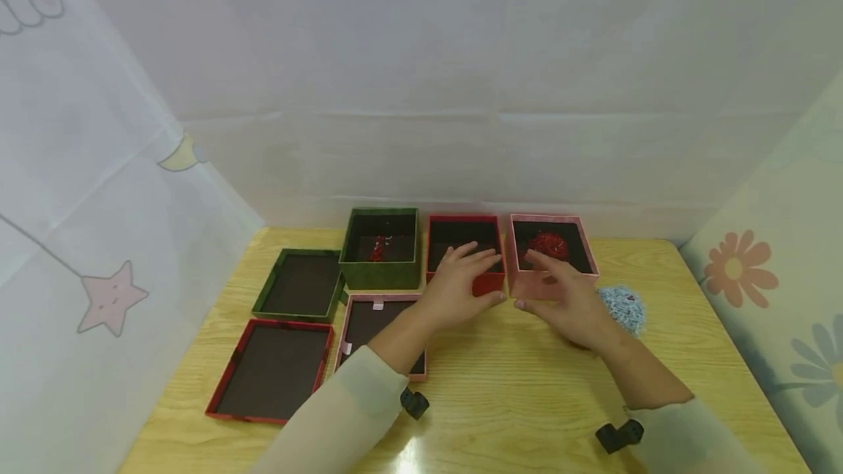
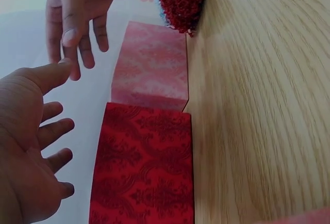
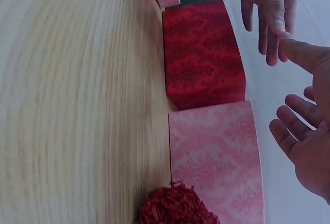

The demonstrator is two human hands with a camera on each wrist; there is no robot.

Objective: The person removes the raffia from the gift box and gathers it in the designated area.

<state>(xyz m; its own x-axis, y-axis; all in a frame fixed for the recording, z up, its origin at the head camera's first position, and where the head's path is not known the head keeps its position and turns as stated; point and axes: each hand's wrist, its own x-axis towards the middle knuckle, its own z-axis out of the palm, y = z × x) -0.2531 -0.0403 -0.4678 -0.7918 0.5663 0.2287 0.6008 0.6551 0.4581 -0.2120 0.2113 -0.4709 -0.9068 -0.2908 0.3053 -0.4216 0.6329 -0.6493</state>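
Observation:
My left hand point(image 1: 461, 285) hovers over the front of a red open box point(image 1: 489, 283), fingers spread and holding nothing. Beside it, my right hand point(image 1: 571, 303) is over the near side of a pink open box point(image 1: 525, 286), also empty, its fingers loosely bent. Red shredded paper point(image 1: 549, 245) lies inside the pink box. To the left stands a green open box point(image 1: 380, 276) with a few red and white scraps in it. A red shredded-paper clump point(image 2: 183, 2) sits on the table against light blue shredded paper point(image 1: 623, 308); my right hand mostly hides the red one in the head view.
Left of the boxes lie a green lid point(image 1: 301, 284), a red lid point(image 1: 273, 371) and a pink lid point(image 1: 370, 322), all inside up. My left forearm covers part of the pink lid. A white cloth point(image 1: 421, 93) hangs behind the wooden table point(image 1: 514, 379).

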